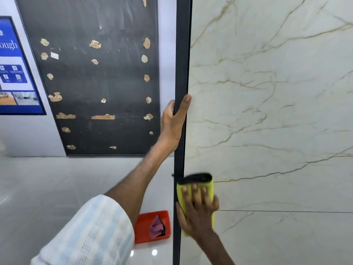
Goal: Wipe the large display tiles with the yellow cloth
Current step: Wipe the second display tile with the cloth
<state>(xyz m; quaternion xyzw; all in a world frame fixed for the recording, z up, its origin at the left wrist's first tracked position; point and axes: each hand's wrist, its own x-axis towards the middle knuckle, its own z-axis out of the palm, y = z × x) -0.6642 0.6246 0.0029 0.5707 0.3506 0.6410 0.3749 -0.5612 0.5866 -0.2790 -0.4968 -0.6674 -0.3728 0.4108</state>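
While your left hand (172, 119) grips the dark frame (181, 54) with its thumb on the front, your right hand (197, 209) presses the yellow cloth (208, 188) flat against the white veined display tile (277, 111), fingers spread, low beside the frame. A red tray (145, 220) holding a pink cloth (155, 225) sits on the floor.

tile showroom: framed marble-look display tile (267, 111), blue product poster (15, 69), glossy tiled floor (57, 188).
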